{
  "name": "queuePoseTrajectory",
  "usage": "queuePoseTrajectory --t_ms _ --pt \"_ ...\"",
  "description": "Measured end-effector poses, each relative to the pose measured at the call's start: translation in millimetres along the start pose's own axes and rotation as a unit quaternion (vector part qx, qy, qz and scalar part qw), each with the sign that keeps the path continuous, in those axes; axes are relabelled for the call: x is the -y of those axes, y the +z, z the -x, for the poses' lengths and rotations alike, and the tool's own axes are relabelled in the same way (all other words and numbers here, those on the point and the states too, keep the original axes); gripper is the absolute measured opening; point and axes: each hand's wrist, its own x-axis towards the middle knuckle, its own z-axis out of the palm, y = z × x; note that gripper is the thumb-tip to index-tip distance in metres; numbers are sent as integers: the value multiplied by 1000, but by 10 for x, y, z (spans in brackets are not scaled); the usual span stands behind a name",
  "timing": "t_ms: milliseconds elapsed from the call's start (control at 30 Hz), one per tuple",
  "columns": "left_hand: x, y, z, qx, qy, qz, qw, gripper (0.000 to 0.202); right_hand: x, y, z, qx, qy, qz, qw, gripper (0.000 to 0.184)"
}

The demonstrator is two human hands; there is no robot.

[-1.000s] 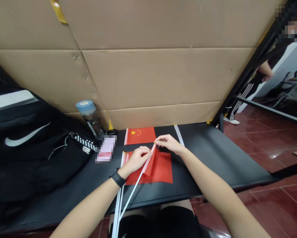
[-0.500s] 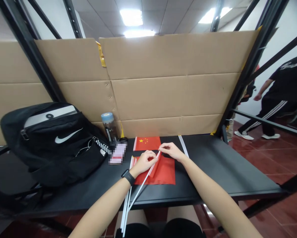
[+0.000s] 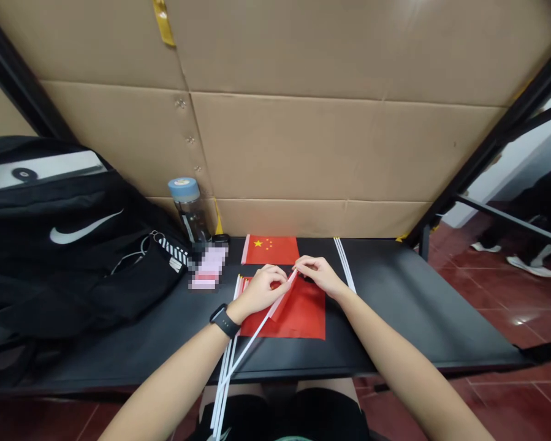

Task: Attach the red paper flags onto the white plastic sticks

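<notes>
My left hand (image 3: 261, 291) and my right hand (image 3: 316, 275) meet above a red cloth flag (image 3: 303, 315) lying on the black table. Both pinch a long white stick (image 3: 245, 346) near its upper end, and the flag's white-edged hoist runs along it, lifted off the table. A black band (image 3: 224, 320) circles my left wrist. Beyond my hands lies a flat Chinese flag (image 3: 269, 250) with yellow stars. Several white sticks (image 3: 345, 264) lie to the right of it, and more sticks (image 3: 224, 386) run past the table's front edge.
A black Nike backpack (image 3: 73, 245) fills the table's left side, beside a water bottle (image 3: 190, 208) and a blurred pink packet (image 3: 208, 267). A cardboard wall (image 3: 303, 147) stands behind the black table (image 3: 395, 306). A co-worker's legs (image 3: 528, 239) stand on the red floor at right.
The view has tilted up and back down. My hands stay on the stick and flag. The co-worker has moved right, toward the frame's edge.
</notes>
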Motion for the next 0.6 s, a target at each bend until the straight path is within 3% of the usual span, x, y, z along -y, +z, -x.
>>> queuePoseTrajectory --t_ms 133,233,367,500,600 --pt "-46 -62 5 18 -8 -12 1000 28 45 3 1 -9 -3 5 1000 33" --pt "-102 -123 14 36 -11 -2 999 31 51 -81 -17 -50 10 5 999 35" --pt "-191 -176 38 57 -17 24 998 31 19 -303 -77 -172 30 -17 984 38" --pt "-217 -193 51 58 -22 41 997 30 22 -471 -107 -317 49 -80 944 44" --pt "-179 -200 39 32 -30 37 998 30 105 -428 -69 -295 50 -110 948 52"
